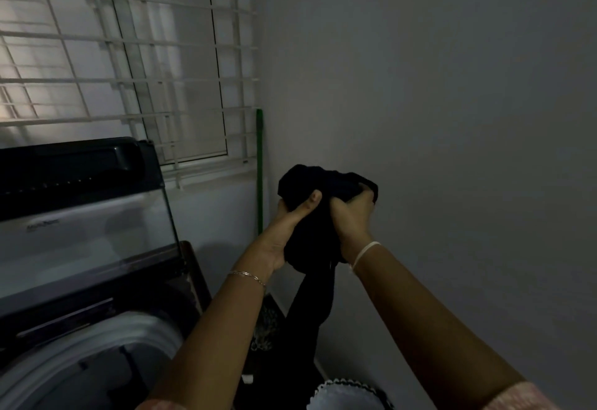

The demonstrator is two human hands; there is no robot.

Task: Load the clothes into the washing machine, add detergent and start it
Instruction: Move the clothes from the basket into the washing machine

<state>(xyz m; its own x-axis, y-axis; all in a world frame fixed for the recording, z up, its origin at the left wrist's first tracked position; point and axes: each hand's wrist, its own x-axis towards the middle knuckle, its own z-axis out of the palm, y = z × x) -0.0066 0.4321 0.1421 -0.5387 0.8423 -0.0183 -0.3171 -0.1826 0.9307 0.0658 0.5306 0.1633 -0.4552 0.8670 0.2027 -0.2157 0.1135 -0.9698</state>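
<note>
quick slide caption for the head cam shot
The left hand and right hand grip a bunched black garment, held up beside the open top-loading washing machine

Pink sleeves [521,397]; chain bracelet [247,276] left, white wristband [364,253] right.

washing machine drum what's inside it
Lid up; the drum shows only dim grey wall, too dark to tell clothes. The left forearm hides its right side. The black garment is outside, gripped by left hand and right hand.

Garment [318,190] right of washing machine [87,248]
</note>
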